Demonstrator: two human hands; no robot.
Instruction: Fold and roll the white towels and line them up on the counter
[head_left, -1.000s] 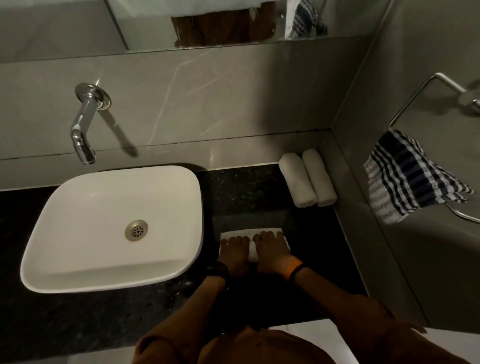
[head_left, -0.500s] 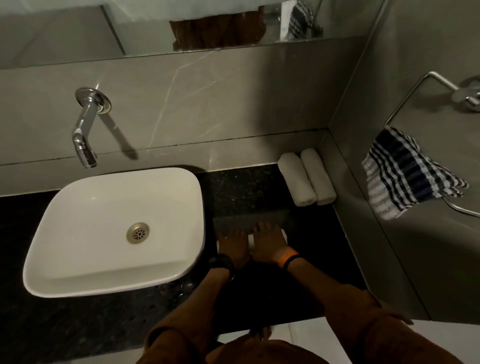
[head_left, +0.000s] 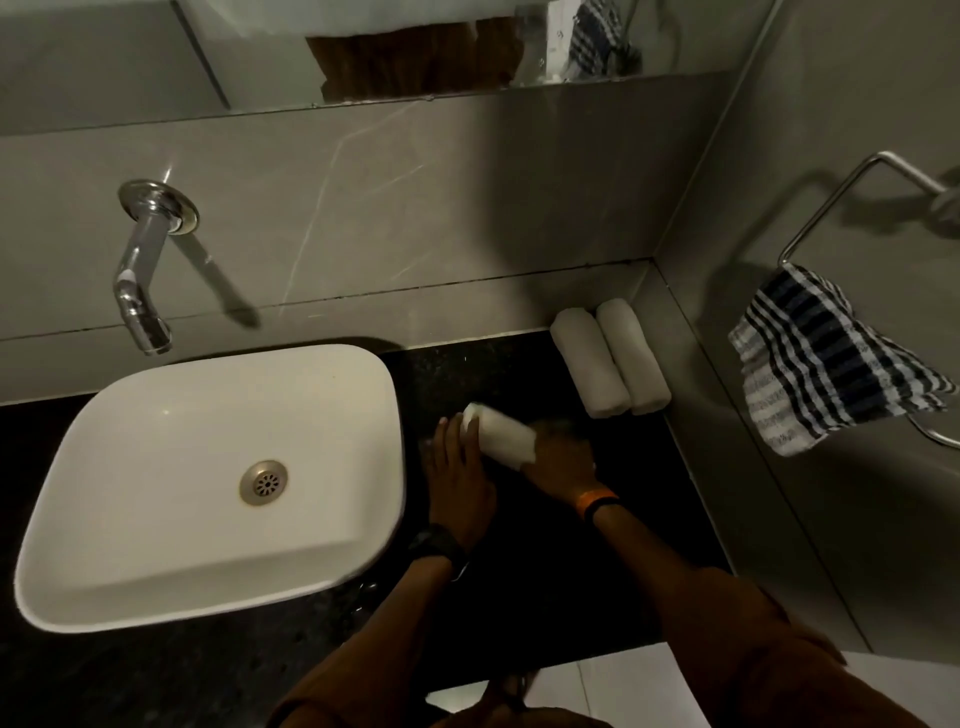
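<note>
A rolled white towel (head_left: 501, 436) lies slanted on the black counter (head_left: 639, 499), just right of the sink. My right hand (head_left: 558, 460) grips its near right end. My left hand (head_left: 460, 475) rests flat against its far left end, fingers touching the roll. Two finished white towel rolls (head_left: 589, 361) (head_left: 631, 356) lie side by side against the right wall at the back of the counter, apart from my hands.
A white basin (head_left: 208, 488) fills the left of the counter, with a chrome spout (head_left: 140, 280) on the wall above it. A blue checked cloth (head_left: 826, 364) hangs from a metal ring on the right wall. A mirror runs along the top.
The towel was flat under both palms and has been rolled up away from me. It is now a tight roll, turned slantwise, with a hand at each end.
</note>
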